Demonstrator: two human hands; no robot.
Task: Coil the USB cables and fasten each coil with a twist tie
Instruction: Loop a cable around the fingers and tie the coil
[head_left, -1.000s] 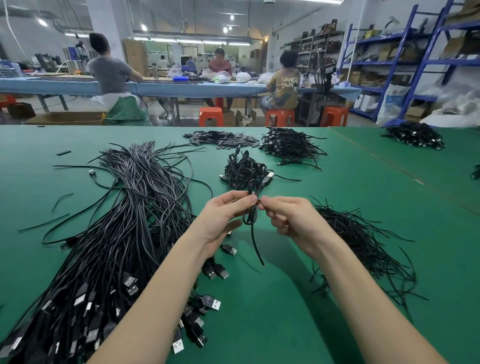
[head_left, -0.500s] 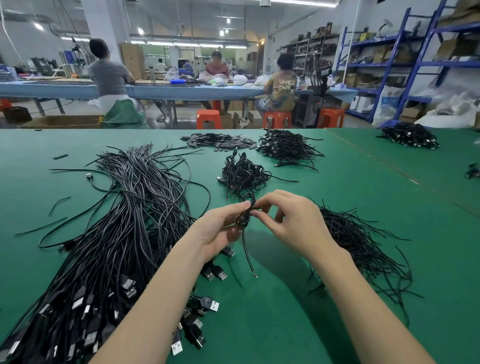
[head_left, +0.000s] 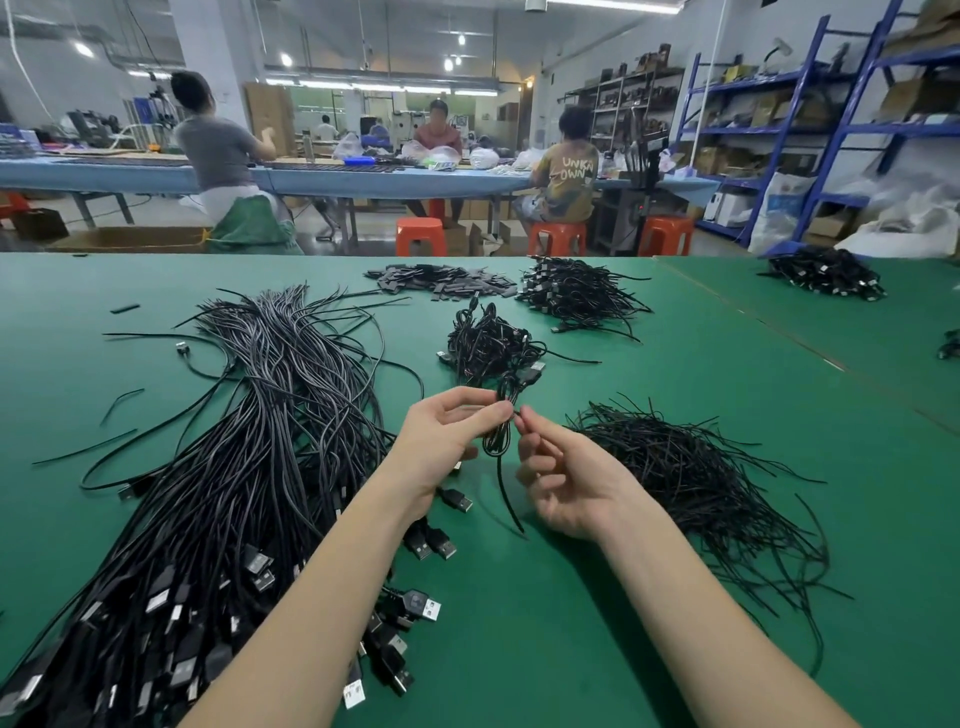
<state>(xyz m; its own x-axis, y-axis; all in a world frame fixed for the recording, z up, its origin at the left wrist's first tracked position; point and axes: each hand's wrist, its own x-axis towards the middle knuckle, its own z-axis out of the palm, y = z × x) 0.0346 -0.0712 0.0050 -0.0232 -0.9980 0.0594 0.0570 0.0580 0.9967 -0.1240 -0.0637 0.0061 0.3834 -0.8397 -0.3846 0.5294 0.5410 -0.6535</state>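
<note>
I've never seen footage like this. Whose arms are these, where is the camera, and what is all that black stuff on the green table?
There is no machine here: the camera sits on a person's head, looking forward and down at their own arms. The left hand pinches a small coiled cable; the right hand pinches at the coil's middle, seemingly working a tie there. On the green table lie loose USB cables to the left, thin twist ties to the right, and a pile of finished coils behind the hands. Other workers sit at a far bench.

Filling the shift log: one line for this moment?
left hand grips coiled cable | right hand pinches twist tie at coil | tying unfinished
</note>
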